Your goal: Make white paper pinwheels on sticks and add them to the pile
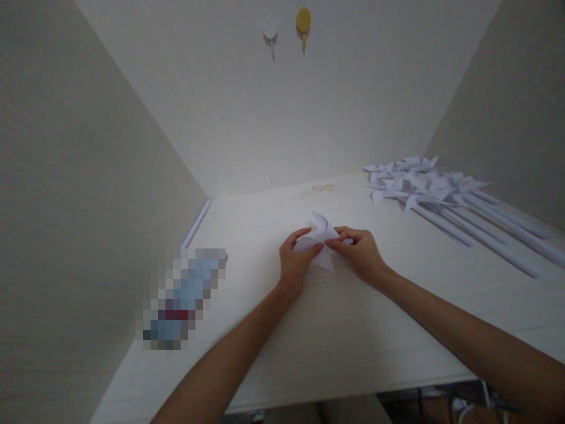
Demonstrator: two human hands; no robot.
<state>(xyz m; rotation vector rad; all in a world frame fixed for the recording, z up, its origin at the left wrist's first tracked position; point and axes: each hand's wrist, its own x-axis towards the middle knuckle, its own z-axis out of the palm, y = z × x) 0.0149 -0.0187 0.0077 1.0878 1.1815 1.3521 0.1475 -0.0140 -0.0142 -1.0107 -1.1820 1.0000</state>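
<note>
Both hands, left (295, 264) & right (359, 253), pinch the paper pinwheel (321, 240) at its centre w/ fingertips, prob. to keep folded tips together; finished pinwheels (419, 182) piled far right on table (353, 330).

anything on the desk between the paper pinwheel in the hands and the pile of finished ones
In the head view, only bare desk lies between the held pinwheel and the pinwheel pile.

- Both bare arms are stretched forward and bent in toward each other.
- The left hand (296, 260) is curled, with the thumb and fingertips pinched shut.
- The right hand (359, 252) is curled the same way, with its thumb and first finger pressed together.
- The fingertips of the two hands are held almost touching.
- Both wrists are kept low and fairly straight.
</note>
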